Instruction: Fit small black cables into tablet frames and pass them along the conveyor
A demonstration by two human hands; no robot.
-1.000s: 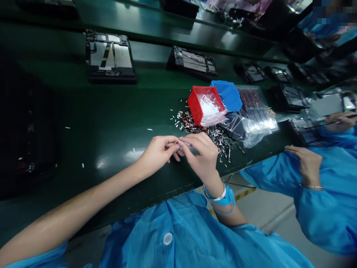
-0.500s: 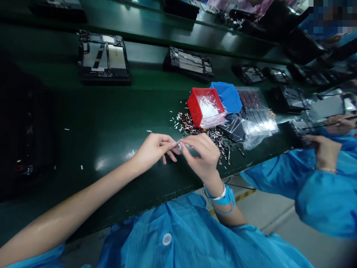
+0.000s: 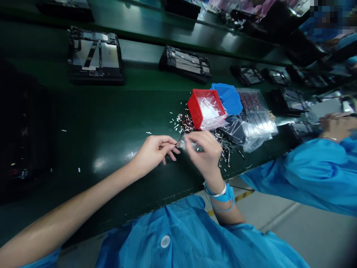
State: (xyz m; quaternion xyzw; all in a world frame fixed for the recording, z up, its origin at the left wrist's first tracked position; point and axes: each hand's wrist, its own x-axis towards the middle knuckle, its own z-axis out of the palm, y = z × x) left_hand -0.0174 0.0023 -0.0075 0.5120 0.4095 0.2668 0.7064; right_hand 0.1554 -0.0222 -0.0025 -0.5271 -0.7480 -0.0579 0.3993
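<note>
My left hand (image 3: 157, 150) is above the green bench, its thumb and index finger pinched on a small thin dark part (image 3: 180, 139) that sticks out toward the right. Just right of that part is my right hand (image 3: 205, 150), with thumb and index finger drawn together and blurred; whatever sits between them is not clear. Behind the hands, small dark strips with white pieces lie in a loose pile (image 3: 187, 123), partly hidden by my right hand. A red bin (image 3: 196, 111) holding many small white pieces stands behind the pile.
A blue bin (image 3: 231, 102) touches the red one. Right of them are a clear plastic bag (image 3: 255, 136) and a clear tray (image 3: 253, 100) of parts. Opened device housings (image 3: 96, 56) line the back. At right, a co-worker's sleeve (image 3: 315, 167) reaches over the bench edge.
My right hand has drawn slightly right, away from my left fingertips, leaving the thin dark part showing in the left pinch. The co-worker's hands moved up and back.
</note>
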